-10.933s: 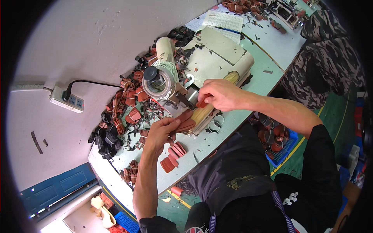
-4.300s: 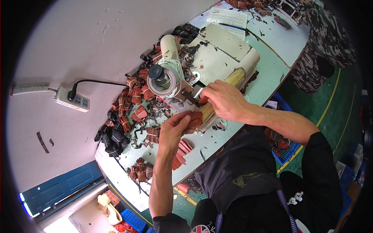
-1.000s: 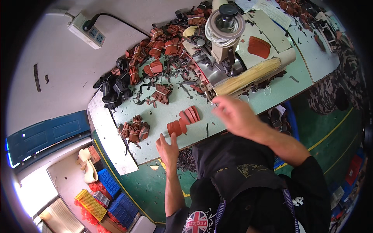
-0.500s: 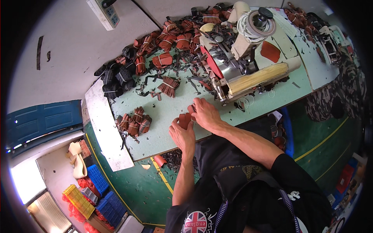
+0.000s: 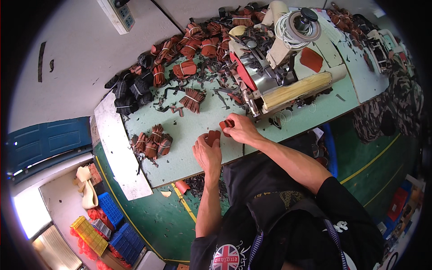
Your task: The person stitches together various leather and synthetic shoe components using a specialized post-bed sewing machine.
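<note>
My left hand (image 5: 208,153) is closed round a small stack of reddish-brown leather pieces (image 5: 213,136) just above the near part of the pale green table (image 5: 180,164). My right hand (image 5: 243,130) pinches more reddish-brown leather pieces (image 5: 224,126) between thumb and fingers, a small gap from the left stack. How many pieces each hand holds is hidden by the fingers. A tied, fanned bundle of brown leather strips (image 5: 192,100) lies beyond my hands. Left of them sits a cluster of tied brown bundles (image 5: 152,143).
A metal machine with a yellow bar (image 5: 297,91) stands right of my hands. Red leather bundles (image 5: 184,47), black bundles (image 5: 132,92) and dark scraps cover the table's back. A flat red piece (image 5: 311,60) lies behind the bar. Yellow and blue crates (image 5: 90,231) stand lower left.
My hands have drawn slightly apart, opening a gap between the leather pieces in the left hand and those in the right. The whole view has shifted a little.
</note>
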`<state>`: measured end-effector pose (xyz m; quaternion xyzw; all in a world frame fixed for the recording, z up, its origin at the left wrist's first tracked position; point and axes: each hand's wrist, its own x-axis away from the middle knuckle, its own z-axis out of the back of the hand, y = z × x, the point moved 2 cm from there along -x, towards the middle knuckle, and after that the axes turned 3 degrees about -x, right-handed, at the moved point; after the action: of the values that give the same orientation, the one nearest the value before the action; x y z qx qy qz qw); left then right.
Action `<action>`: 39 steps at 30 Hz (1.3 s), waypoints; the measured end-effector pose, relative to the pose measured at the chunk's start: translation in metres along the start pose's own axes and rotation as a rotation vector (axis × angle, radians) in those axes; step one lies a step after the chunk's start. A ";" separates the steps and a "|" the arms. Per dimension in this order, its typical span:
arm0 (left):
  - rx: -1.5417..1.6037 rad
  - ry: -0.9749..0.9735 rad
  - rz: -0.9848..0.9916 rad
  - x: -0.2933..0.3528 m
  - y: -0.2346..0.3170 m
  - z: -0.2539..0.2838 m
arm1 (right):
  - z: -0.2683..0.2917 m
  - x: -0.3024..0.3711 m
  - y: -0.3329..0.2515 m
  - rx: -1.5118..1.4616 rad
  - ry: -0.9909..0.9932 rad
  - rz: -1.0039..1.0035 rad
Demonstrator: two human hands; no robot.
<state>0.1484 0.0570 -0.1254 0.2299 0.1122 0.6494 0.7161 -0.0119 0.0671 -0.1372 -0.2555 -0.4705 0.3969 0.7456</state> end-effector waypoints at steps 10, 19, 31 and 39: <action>0.317 -0.282 0.204 -0.008 -0.013 0.011 | 0.009 0.011 0.011 -0.392 -0.059 0.046; 1.303 -0.638 0.547 0.008 0.006 0.009 | 0.012 0.030 -0.004 -0.430 -0.193 0.165; 0.890 -0.363 0.181 0.023 0.019 0.013 | 0.016 0.036 -0.005 -0.338 -0.167 0.080; 0.628 -0.259 0.140 0.028 0.038 0.027 | 0.018 0.042 0.000 -0.277 -0.034 0.202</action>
<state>0.1308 0.0819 -0.0802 0.5267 0.1987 0.5962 0.5724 -0.0184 0.1026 -0.1086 -0.3949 -0.5051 0.4054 0.6516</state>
